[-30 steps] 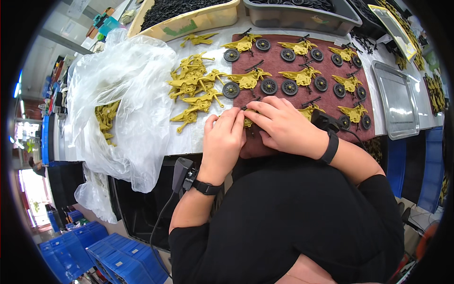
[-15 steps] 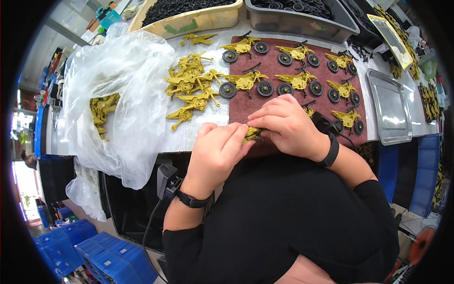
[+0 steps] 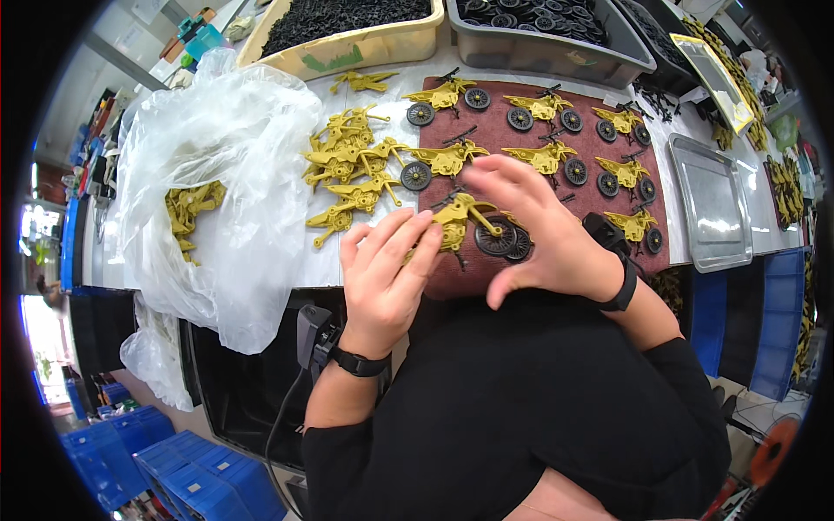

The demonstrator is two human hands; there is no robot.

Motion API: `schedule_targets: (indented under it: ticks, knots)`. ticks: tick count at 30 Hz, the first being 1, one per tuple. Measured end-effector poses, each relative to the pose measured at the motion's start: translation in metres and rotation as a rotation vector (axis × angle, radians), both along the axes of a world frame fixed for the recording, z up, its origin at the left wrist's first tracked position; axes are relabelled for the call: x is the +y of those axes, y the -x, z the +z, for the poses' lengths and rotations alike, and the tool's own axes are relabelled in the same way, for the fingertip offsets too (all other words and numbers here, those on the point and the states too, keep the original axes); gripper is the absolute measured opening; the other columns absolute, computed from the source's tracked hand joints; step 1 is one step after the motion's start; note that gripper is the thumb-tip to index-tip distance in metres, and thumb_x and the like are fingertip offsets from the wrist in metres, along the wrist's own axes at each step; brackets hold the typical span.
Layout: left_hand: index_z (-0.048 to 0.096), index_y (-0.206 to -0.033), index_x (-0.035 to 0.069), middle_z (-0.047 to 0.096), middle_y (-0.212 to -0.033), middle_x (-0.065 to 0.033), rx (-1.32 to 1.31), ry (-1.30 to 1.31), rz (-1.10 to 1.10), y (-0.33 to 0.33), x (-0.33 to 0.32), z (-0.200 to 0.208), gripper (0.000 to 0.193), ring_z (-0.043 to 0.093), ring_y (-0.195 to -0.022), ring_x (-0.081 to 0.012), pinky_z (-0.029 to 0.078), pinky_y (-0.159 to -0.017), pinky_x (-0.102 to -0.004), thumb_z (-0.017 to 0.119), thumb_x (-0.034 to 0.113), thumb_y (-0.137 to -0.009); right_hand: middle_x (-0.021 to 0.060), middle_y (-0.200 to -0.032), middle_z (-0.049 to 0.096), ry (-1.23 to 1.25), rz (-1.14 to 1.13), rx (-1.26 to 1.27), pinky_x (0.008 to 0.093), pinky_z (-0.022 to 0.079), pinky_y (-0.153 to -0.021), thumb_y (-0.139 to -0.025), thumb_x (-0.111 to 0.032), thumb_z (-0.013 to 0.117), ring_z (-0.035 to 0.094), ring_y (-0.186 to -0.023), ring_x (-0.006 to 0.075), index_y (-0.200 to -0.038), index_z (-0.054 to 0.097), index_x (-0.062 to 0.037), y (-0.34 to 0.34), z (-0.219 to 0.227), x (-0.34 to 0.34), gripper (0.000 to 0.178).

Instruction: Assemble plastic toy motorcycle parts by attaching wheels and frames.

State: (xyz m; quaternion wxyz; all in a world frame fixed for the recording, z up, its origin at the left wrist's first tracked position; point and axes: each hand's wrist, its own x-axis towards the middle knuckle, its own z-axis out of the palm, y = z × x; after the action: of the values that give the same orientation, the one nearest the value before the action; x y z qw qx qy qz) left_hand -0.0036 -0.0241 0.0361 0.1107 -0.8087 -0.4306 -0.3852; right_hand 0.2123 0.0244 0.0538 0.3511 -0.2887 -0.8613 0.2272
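Observation:
Near the mat's front edge, my left hand (image 3: 387, 282) grips the rear of a yellow toy motorcycle body (image 3: 453, 221) between thumb and fingers. A black spoked wheel (image 3: 497, 236) shows at its fork end; I cannot tell how firmly it is joined. Just right of it, my right hand (image 3: 556, 239) is open, thumb and fingers spread around the wheel side and holding nothing. Another wheel (image 3: 520, 245) shows partly behind. Several toy motorcycles with handlebars and loose-looking wheels lie in rows on the dark red mat (image 3: 556, 87); my right hand hides some.
Left of the mat lies a pile of yellow bodies (image 3: 347, 152). A clear plastic bag (image 3: 252, 130) holds more. Behind stand a cream bin (image 3: 373, 39) of small black parts and a grey bin (image 3: 565, 54) of wheels. A clear tray (image 3: 712, 200) lies at right.
My hands were close together over the toy motorcycle. Now my right hand has let go and spread open, and the motorcycle is turned so its fork and wheel show.

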Motion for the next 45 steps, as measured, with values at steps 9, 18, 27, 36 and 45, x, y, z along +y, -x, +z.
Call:
schedule_targets:
  ticks: [9, 18, 27, 36, 45]
  knots:
    - [0.064, -0.115, 0.01, 0.047, -0.13, -0.0159, -0.065, -0.151, -0.063, -0.002, 0.003, -0.016, 0.046, 0.045, -0.12, -0.0289, 0.04, -0.093, -0.0428, 0.071, 0.011, -0.069, 0.0031, -0.101, 0.06, 0.992, 0.098, 0.395, 0.0236, 0.049, -0.079, -0.089, -0.017, 0.064, 0.056, -0.09, 0.0068, -0.122, 0.05, 0.0022, 0.004, -0.013, 0.0, 0.041]
    - [0.052, -0.118, -0.006, 0.064, -0.108, -0.0173, -1.107, 0.723, -0.301, -0.004, -0.013, -0.013, 0.042, 0.062, -0.098, -0.0196, 0.048, -0.086, -0.0277, 0.068, 0.01, -0.083, 0.0078, -0.099, 0.065, 0.482, 0.057, 0.216, 0.0238, 0.052, -0.077, -0.081, 0.002, 0.064, 0.063, -0.089, 0.0112, -0.113, 0.06, 0.0, 0.012, -0.011, -0.003, 0.032]
    - [0.059, -0.106, -0.006, 0.067, -0.096, -0.015, -0.97, 0.667, -0.192, 0.0, -0.013, -0.01, 0.028, 0.064, -0.088, -0.0162, 0.05, -0.079, -0.0256, 0.066, 0.012, -0.086, 0.0042, -0.077, 0.068, 0.647, -0.004, 0.401, 0.0236, 0.048, -0.066, -0.08, -0.007, 0.068, 0.061, -0.074, 0.007, -0.102, 0.066, -0.0024, 0.02, -0.019, -0.008, 0.022]
    - [0.056, -0.122, 0.006, 0.043, -0.134, -0.0164, -0.891, 0.581, -0.284, -0.001, -0.005, 0.0, 0.055, 0.041, -0.124, -0.029, 0.039, -0.096, -0.0396, 0.074, 0.031, -0.076, 0.0093, -0.087, 0.065, 1.264, 0.102, 0.538, 0.0234, 0.049, -0.065, -0.092, -0.025, 0.06, 0.064, -0.07, 0.0126, -0.102, 0.058, 0.0062, 0.011, -0.008, 0.004, 0.033]
    - [0.07, -0.102, 0.018, 0.065, -0.103, -0.0008, -0.053, 0.087, -0.085, -0.013, 0.008, 0.004, 0.039, 0.056, -0.101, -0.0252, 0.035, -0.085, -0.0401, 0.075, 0.015, -0.064, 0.0094, -0.085, 0.062, 1.217, 0.088, 0.491, 0.0259, 0.05, -0.06, -0.093, -0.024, 0.057, 0.064, -0.063, 0.0169, -0.113, 0.045, 0.0054, 0.001, 0.011, 0.011, 0.037]
